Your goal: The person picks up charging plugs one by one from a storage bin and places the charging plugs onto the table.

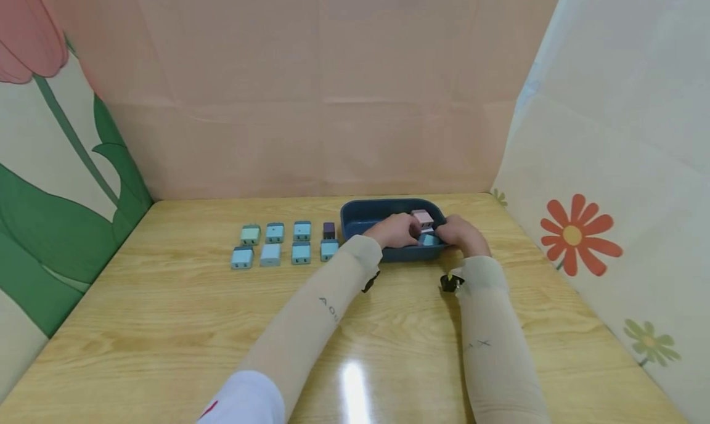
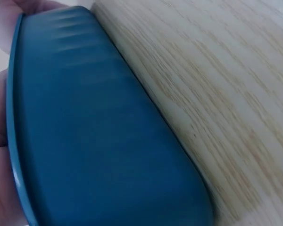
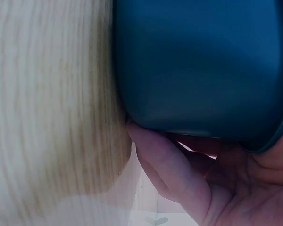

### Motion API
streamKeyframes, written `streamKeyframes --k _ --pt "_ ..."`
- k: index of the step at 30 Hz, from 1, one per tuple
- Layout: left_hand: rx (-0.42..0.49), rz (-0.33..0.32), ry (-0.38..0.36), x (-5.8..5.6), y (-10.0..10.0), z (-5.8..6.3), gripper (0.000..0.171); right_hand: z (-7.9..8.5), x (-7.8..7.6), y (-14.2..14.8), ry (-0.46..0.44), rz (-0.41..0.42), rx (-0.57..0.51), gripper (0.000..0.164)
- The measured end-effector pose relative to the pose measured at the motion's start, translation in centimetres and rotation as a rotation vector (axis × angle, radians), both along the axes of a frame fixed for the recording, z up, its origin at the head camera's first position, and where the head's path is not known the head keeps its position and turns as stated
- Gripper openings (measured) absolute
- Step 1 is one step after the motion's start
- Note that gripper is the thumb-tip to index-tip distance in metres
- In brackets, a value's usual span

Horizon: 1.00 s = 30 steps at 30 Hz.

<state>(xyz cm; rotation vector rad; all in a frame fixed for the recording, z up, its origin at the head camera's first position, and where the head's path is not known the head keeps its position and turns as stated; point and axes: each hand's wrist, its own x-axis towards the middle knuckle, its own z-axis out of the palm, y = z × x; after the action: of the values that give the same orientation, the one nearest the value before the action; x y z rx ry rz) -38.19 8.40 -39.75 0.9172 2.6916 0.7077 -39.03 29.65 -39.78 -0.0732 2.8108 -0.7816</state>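
Observation:
A dark blue plastic bin [image 1: 366, 209] sits at the back of the table. My left hand [image 1: 395, 230] reaches over its near wall, fingers curled down among small charger blocks; whether they pinch one is hidden. Beside those fingers lie a pink charger block [image 1: 423, 219] and a light blue charger block [image 1: 428, 240]. At the bin's right end, my right hand [image 1: 463, 234] grips the wall, and in the right wrist view its fingers [image 3: 162, 157] curl against the outside. The left wrist view shows mostly the bin's outer wall [image 2: 94, 132], with part of the left hand at the rim.
Left of the bin, several light blue charger blocks [image 1: 301, 252] stand in two rows, with a dark purple block [image 1: 329, 230] at the back row's right end. A pinkish backdrop [image 1: 322, 103] rises behind the wooden table [image 1: 166, 301]; a flowered panel [image 1: 621, 165] stands on the right.

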Motion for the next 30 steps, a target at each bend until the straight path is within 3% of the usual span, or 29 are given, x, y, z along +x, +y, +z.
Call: streamKeyframes --k 4,7,14,17,20,23,27,28,30 --pt "-0.034 -0.001 0.032 -0.2 -0.1 -0.1 0.030 0.3 0.5 -0.4 -0.017 -0.013 -0.003 0.018" --pt "-0.049 0.002 0.032 -0.2 -0.1 -0.1 0.027 -0.4 -0.4 0.3 -0.009 -0.003 0.001 0.019" --pt "-0.091 0.021 0.071 -0.5 -0.1 -0.3 0.018 -6.9 -8.4 5.3 -0.022 0.010 0.038 0.022" --pt "-0.083 0.041 0.061 -0.5 -0.2 -0.4 0.017 -8.3 -10.0 5.8 -0.022 -0.021 0.052 0.023" --pt "-0.076 0.048 0.039 -0.6 -0.4 -0.3 0.016 -8.3 -9.9 5.6 -0.019 -0.034 0.043 0.021" --pt "-0.100 0.070 0.011 -1.8 0.0 -1.0 0.013 -7.2 -8.3 4.8 -0.033 -0.015 0.024 0.019" --pt "-0.150 0.064 -0.004 -2.5 0.0 -1.0 0.014 -5.2 -5.9 3.7 -0.059 0.023 -0.013 0.021" --pt "-0.165 0.075 0.004 -3.3 0.2 -1.5 0.015 -5.4 -6.1 4.1 -0.031 0.042 -0.051 0.018" --pt "-0.178 0.071 0.018 -3.0 -0.3 -0.9 0.016 -4.3 -4.8 3.5 -0.020 0.034 -0.049 0.015"
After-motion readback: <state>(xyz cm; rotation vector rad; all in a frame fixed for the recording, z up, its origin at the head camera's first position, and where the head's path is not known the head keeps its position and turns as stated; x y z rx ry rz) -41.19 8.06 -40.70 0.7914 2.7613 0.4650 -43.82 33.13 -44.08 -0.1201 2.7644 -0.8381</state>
